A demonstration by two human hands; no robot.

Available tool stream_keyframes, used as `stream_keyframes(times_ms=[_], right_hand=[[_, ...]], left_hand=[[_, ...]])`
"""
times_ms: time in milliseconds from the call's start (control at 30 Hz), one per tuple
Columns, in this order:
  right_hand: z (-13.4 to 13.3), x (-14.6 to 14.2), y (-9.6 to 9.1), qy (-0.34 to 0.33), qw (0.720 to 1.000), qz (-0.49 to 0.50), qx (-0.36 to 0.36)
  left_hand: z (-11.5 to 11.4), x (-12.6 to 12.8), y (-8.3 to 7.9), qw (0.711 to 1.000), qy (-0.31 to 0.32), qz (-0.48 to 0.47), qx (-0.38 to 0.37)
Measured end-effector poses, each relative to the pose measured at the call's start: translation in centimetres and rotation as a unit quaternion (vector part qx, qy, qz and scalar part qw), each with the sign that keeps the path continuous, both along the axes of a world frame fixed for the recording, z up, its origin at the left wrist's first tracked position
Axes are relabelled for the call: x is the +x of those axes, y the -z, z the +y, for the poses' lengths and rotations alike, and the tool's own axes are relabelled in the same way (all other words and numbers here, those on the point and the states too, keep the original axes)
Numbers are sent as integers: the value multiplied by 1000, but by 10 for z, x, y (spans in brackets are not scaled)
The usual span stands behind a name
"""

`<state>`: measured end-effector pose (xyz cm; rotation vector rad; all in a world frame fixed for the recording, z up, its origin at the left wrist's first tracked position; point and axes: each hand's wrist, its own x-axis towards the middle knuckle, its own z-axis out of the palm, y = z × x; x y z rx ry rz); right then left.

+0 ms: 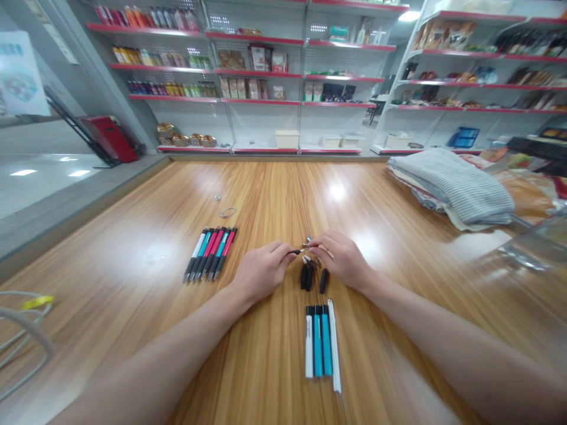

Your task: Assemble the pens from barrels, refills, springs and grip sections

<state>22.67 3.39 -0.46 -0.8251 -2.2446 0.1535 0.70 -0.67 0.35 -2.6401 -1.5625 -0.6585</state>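
Observation:
My left hand [261, 268] is closed in a pinch on a small black pen part [296, 252] with a pale tip pointing right. Facing it, my right hand [341, 257] is closed too, its fingertips at a few small silvery pieces [306, 241]; what it grips is too small to make out. Just below the hands lie several black rubber grips [309, 277] and small loose parts. Nearer me, white and teal pen barrels [318, 342] lie side by side, with thin white refills [335, 348] along their right. Left of my left hand is a row of assembled pens [210, 254].
A ring of thin wire [228, 212] and a tiny silvery piece [217, 198] lie beyond the pens. Folded striped cloth [456, 183] and a clear container [535, 242] are at the right. A coiled cable [26, 330] lies at the left edge. Stocked shelves stand beyond the table [266, 195].

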Motion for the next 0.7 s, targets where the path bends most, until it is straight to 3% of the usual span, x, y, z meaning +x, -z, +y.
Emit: stream_keyframes(times_ms=[700], right_hand=[[-13,-7,-5,-36,999,8,4]], left_hand=[[-5,4,-3,999,41,-15,16]])
